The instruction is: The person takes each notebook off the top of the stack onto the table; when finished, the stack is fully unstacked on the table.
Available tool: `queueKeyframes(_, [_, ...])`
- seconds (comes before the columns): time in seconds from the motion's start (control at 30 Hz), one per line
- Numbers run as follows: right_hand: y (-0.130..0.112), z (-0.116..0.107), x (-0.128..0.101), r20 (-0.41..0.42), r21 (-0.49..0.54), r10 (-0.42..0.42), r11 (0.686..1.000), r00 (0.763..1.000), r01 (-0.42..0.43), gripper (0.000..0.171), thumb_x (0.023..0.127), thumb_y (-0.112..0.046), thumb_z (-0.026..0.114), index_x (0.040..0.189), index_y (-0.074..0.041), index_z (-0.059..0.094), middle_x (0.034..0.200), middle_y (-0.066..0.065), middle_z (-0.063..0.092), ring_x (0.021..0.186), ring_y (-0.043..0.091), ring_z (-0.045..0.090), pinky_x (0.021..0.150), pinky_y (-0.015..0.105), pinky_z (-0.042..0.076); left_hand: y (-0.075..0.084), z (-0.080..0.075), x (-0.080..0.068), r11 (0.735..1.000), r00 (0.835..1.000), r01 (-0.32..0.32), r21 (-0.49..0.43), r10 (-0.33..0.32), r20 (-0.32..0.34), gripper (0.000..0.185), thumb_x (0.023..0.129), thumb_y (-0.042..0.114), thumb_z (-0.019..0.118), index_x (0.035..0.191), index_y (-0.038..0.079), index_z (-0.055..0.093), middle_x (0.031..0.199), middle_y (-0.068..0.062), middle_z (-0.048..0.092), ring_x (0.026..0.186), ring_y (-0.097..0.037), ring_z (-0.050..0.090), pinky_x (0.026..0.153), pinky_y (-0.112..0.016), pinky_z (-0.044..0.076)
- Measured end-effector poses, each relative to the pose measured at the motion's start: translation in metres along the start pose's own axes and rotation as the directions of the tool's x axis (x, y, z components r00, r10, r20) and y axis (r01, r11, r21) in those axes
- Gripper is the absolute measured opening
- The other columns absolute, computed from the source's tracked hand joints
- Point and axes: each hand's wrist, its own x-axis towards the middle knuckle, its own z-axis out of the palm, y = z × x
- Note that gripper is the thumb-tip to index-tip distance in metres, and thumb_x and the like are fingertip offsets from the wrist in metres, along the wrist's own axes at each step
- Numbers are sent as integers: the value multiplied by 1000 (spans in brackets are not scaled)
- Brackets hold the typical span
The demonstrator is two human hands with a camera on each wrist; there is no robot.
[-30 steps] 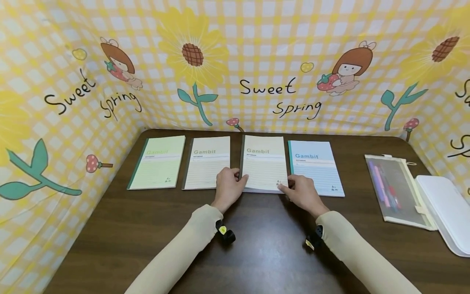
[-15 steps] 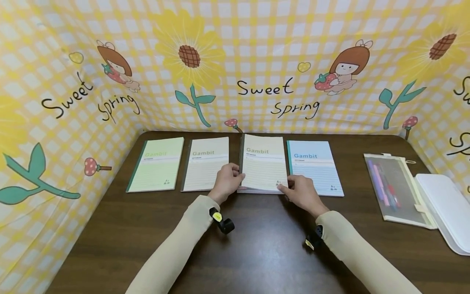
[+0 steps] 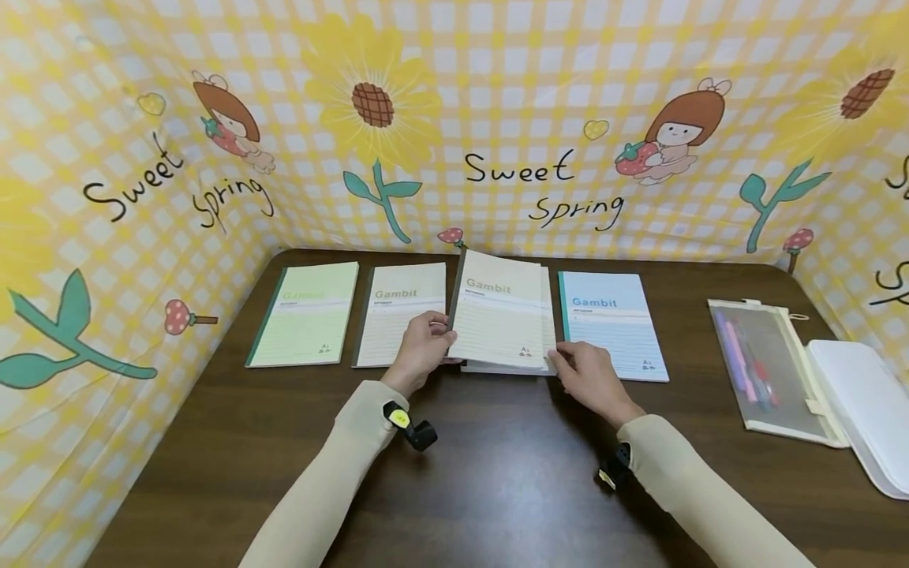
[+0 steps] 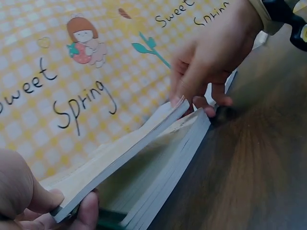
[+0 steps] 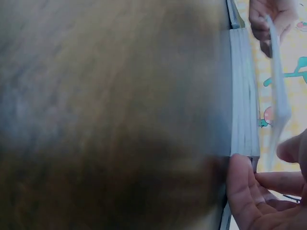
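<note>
While the left hand (image 3: 420, 345) pinches the dark-bound edge of the top notebook (image 3: 500, 315) between thumb and fingers, the right hand (image 3: 588, 372) stands half spread at the opposite corner, a fingertip against the stack (image 5: 243, 96) and the thumb apart (whether that thumb touches the top notebook I cannot tell). The top notebook tilts above the stack, leaving a wedge-shaped gap that widens toward the left hand. Its cream cover is thin, flat and printed with ruled lines; the stack shows layered, pale paper edges.

Left lie a greyish notebook (image 3: 406, 293) and a green notebook (image 3: 305, 323), right a blue notebook (image 3: 611, 319), all flat rectangles on the glossy, wood-grained table (image 3: 497, 489). Farther right, a mesh pouch (image 3: 784, 347) touches a smooth white case (image 3: 859, 394) with rounded corners. Behind hangs creased, yellow-checked cloth (image 3: 497, 79).

The left hand hides the greyish notebook's lower corner, and the top notebook covers most of the stack. Pens (image 3: 738, 355) blur behind the mesh, the frame cuts off the case, and the smallest cover print is illegible.
</note>
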Motion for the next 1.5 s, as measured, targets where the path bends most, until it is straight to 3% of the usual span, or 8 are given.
queueKeyframes(0.17, [6, -7, -2, -29, -85, -81, 993, 996, 78, 23, 95, -14, 61, 111, 0, 69, 70, 4, 65, 52, 9, 51, 51, 27, 43, -4, -21, -20, 1000, 1000, -2, -31, 2, -20, 28, 96, -3, 51, 124, -6, 50, 113, -21, 57, 87, -20, 61, 68, -37, 59])
queueKeyframes(0.3, [16, -21, -10, -52, -121, -102, 988, 993, 95, 23, 94, -14, 62, 109, 2, 69, 75, 8, 68, 51, 7, 54, 53, 27, 45, -7, -41, -49, 999, 999, -9, -40, 8, -34, 29, 96, -3, 51, 125, -6, 49, 114, -19, 55, 88, -18, 58, 68, -35, 59])
queueKeyframes(0.53, [31, -42, -30, -87, -177, -139, 977, 986, 122, 23, 94, -16, 63, 102, 5, 69, 75, 10, 63, 55, 9, 55, 53, 26, 42, -31, -98, -123, 997, 994, -73, -20, 71, -86, 30, 94, -9, 50, 124, -12, 46, 103, -11, 61, 84, -3, 60, 70, -22, 54])
queueKeyframes(0.7, [38, -52, -36, -80, -200, -142, 972, 987, 123, 27, 94, -17, 63, 105, 8, 67, 78, 14, 64, 61, 14, 58, 52, 25, 42, -57, -136, -175, 999, 989, -11, 49, 18, -146, 33, 95, -7, 49, 127, -13, 42, 103, -6, 59, 82, -2, 60, 69, -21, 54])
queueKeyframes(0.87, [44, -63, -50, -92, -192, -68, 980, 993, 49, 38, 95, -19, 62, 116, 14, 61, 88, 22, 64, 60, 16, 61, 50, 24, 44, -76, -163, -188, 990, 990, 39, 135, -20, -141, 36, 96, -4, 50, 129, -14, 40, 108, -12, 60, 85, -1, 59, 71, -20, 53])
queueKeyframes(1.17, [41, -63, -61, -98, -183, -48, 983, 994, 29, 36, 95, -19, 62, 114, 11, 63, 86, 20, 65, 55, 10, 59, 52, 23, 44, -91, -194, -185, 963, 989, 118, 241, -92, -116, 39, 98, -1, 48, 134, -14, 38, 118, -24, 58, 86, -1, 60, 71, -22, 54])
queueKeyframes(1.3, [39, -61, -63, -93, -176, -25, 984, 995, 9, 38, 95, -19, 61, 116, 12, 62, 87, 21, 65, 55, 10, 59, 51, 23, 44, -91, -199, -184, 914, 986, 117, 390, -61, -152, 39, 98, 3, 51, 134, -11, 44, 119, -25, 59, 85, -1, 60, 69, -21, 53])
queueKeyframes(1.5, [37, -59, -68, -108, -161, -22, 987, 994, 4, 33, 95, -17, 62, 113, 10, 64, 84, 20, 65, 54, 10, 58, 49, 23, 43, -88, -195, -182, 734, 956, 58, 676, 153, -249, 31, 91, 10, 63, 116, -7, 63, 96, -16, 66, 73, -12, 58, 59, -24, 46])
